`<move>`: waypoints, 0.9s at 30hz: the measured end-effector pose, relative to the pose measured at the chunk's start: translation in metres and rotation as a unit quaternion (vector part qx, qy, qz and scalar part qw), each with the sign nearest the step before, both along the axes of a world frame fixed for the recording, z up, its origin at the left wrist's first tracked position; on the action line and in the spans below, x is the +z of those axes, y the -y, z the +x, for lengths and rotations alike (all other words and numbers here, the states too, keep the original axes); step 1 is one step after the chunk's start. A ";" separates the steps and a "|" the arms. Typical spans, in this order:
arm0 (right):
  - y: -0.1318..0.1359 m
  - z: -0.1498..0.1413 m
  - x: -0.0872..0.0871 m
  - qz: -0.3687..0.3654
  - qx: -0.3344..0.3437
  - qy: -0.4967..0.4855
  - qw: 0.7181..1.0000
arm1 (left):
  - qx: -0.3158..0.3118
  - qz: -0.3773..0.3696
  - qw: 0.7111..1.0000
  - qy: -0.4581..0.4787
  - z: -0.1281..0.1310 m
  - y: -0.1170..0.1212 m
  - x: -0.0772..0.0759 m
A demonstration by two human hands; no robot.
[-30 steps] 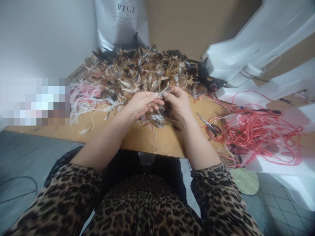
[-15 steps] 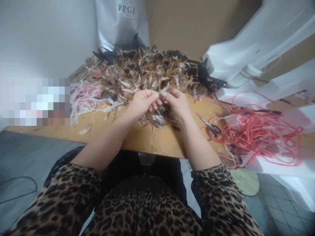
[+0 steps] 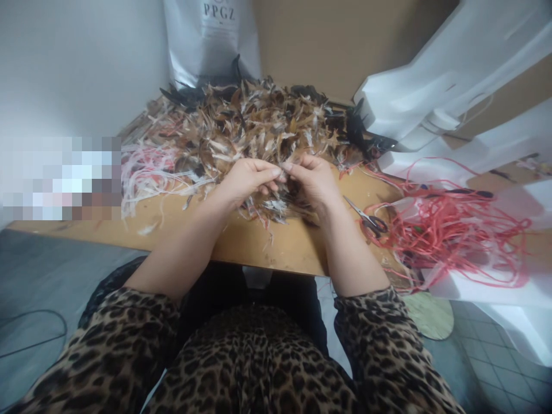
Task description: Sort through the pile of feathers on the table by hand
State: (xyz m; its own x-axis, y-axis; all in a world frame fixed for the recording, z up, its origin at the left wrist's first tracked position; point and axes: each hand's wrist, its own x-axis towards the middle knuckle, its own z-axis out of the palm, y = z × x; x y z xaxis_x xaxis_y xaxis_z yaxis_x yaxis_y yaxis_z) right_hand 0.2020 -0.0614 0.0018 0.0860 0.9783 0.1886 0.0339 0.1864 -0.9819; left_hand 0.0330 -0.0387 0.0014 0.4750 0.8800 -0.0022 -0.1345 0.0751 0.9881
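A tan wooden table (image 3: pixel 280 253) holds a heap of brown, black and white feathers (image 3: pixel 254 129) toward its back edge and a tangle of red plastic strands (image 3: pixel 457 230) at its right end. Nearer the front edge, the left hand (image 3: pixel 250 179) and right hand (image 3: pixel 314 179) meet. Black-handled metal scissors (image 3: pixel 375 225) lie beside the tangle. Both hands pinch a thin greyish wisp (image 3: pixel 283 166), probably feather.

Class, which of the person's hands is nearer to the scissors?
The right. The right hand is left of the scissors in the picture and slightly higher, not touching them; the left hand is farther left, on the right hand's far side.
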 end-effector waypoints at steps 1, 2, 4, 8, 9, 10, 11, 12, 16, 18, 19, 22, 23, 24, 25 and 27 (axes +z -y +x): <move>0.001 0.000 0.000 0.002 0.003 0.005 1.000 | -0.010 0.002 1.000 -0.008 0.000 0.001 0.000; 0.001 -0.001 0.000 0.005 0.005 0.009 1.000 | -0.017 0.002 1.000 -0.014 0.000 0.001 0.001; 0.002 -0.002 0.000 0.011 0.007 0.016 1.000 | -0.024 -0.011 0.999 -0.018 0.000 0.001 0.001; 0.002 -0.002 -0.001 0.006 0.034 0.004 0.999 | -0.048 -0.047 0.998 -0.001 -0.002 0.001 0.000; 0.002 -0.002 -0.002 0.002 0.043 -0.004 0.999 | -0.057 -0.053 0.997 0.006 -0.002 0.000 0.000; 0.002 -0.002 -0.002 -0.003 0.052 -0.012 0.999 | -0.065 -0.057 0.996 0.012 -0.002 0.000 -0.001; 0.001 -0.002 -0.003 -0.007 0.060 -0.018 0.998 | -0.070 -0.061 0.996 0.017 -0.003 0.000 -0.001; 0.001 -0.002 -0.004 -0.009 0.064 -0.022 0.998 | -0.072 -0.064 0.995 0.019 -0.003 -0.001 -0.002; -0.002 -0.003 -0.006 -0.005 0.040 -0.040 0.998 | -0.065 -0.073 0.995 0.020 -0.003 -0.002 -0.003; -0.003 -0.002 -0.006 -0.002 0.022 -0.042 0.999 | -0.065 -0.073 0.995 0.020 -0.003 -0.002 -0.003; -0.003 -0.002 -0.006 0.000 0.018 -0.040 0.999 | -0.066 -0.073 0.995 0.021 -0.003 -0.001 -0.003; -0.002 -0.004 -0.004 0.006 0.021 -0.037 0.999 | -0.066 -0.068 0.995 0.019 -0.002 0.001 -0.002; -0.001 -0.005 -0.004 0.008 0.024 -0.038 0.999 | -0.065 -0.065 0.996 0.015 -0.001 0.002 -0.002; 0.000 -0.006 -0.003 0.009 0.027 -0.039 0.999 | -0.062 -0.063 0.996 0.011 -0.001 0.002 -0.001; 0.001 -0.007 -0.002 0.008 0.028 -0.040 0.999 | -0.058 -0.062 0.996 0.008 -0.001 0.002 0.000; 0.003 -0.009 0.000 0.009 0.029 -0.037 0.999 | -0.047 -0.067 0.997 0.016 -0.001 0.002 0.000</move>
State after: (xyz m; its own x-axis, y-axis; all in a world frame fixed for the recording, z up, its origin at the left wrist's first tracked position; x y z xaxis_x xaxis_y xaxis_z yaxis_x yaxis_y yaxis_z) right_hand 0.1930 -0.0640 0.0014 0.0441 0.9783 0.2023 -0.0509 0.2044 -0.9776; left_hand 0.0324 -0.0403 0.0018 0.5573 0.8244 -0.0989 -0.1529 0.2189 0.9637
